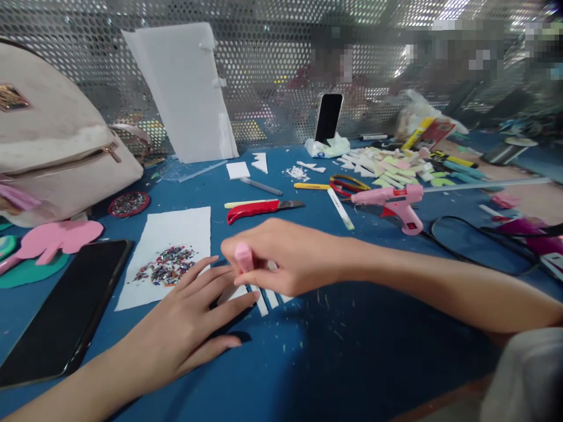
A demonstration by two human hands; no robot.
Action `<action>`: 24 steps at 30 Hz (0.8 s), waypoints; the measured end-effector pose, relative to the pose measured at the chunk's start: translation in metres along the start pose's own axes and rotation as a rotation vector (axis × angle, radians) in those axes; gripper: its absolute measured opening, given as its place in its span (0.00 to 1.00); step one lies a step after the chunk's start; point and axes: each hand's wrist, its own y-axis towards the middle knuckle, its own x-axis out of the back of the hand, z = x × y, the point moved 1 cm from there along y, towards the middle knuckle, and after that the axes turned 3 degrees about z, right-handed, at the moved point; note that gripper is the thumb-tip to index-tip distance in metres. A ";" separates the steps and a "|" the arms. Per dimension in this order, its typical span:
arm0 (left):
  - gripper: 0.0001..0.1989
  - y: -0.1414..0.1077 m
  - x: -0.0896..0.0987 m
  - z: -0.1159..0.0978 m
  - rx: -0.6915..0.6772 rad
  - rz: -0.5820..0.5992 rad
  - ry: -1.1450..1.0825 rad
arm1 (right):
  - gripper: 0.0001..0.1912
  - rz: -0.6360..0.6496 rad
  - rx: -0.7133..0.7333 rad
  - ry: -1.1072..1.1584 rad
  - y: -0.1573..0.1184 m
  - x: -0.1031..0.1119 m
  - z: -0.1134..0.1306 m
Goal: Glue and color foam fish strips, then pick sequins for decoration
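Observation:
My right hand [272, 258] is wrapped round a slim pink-handled tool [244, 259]; its working end is hidden below my fist, so its kind cannot be told. Under and beside that fist lie several narrow white strips [260, 302] on the blue table. My left hand [189, 319] is laid flat with fingers spread, its fingertips reaching the left end of the white pieces. Just beyond my hands sits a red-handled folding knife [255, 210] with its blade out. Left of them a white sheet [176, 225] bears a heap of small shiny coloured bits [169, 266].
A pink glue gun [391, 202] with its cable lies right, near pliers [347, 184] and a pile of pale strips [387, 164]. A black phone [65, 310] and pink cutout [61, 239] are left, below a backpack [53, 135]. Another phone [329, 117] stands behind.

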 end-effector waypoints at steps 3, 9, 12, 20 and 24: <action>0.21 0.000 -0.001 0.000 0.032 -0.031 -0.021 | 0.13 0.026 0.008 0.005 0.000 -0.002 0.000; 0.22 -0.002 -0.002 0.003 -0.020 -0.033 0.048 | 0.12 0.009 0.037 -0.013 0.001 -0.006 -0.005; 0.22 -0.001 -0.001 0.004 -0.041 -0.033 0.068 | 0.12 0.016 0.034 -0.027 0.001 -0.004 -0.006; 0.21 -0.002 -0.003 0.002 0.009 -0.030 0.043 | 0.11 0.018 0.036 -0.015 0.001 0.000 -0.006; 0.22 -0.003 -0.004 0.002 -0.016 -0.021 0.054 | 0.11 -0.054 0.038 -0.013 -0.002 0.010 -0.007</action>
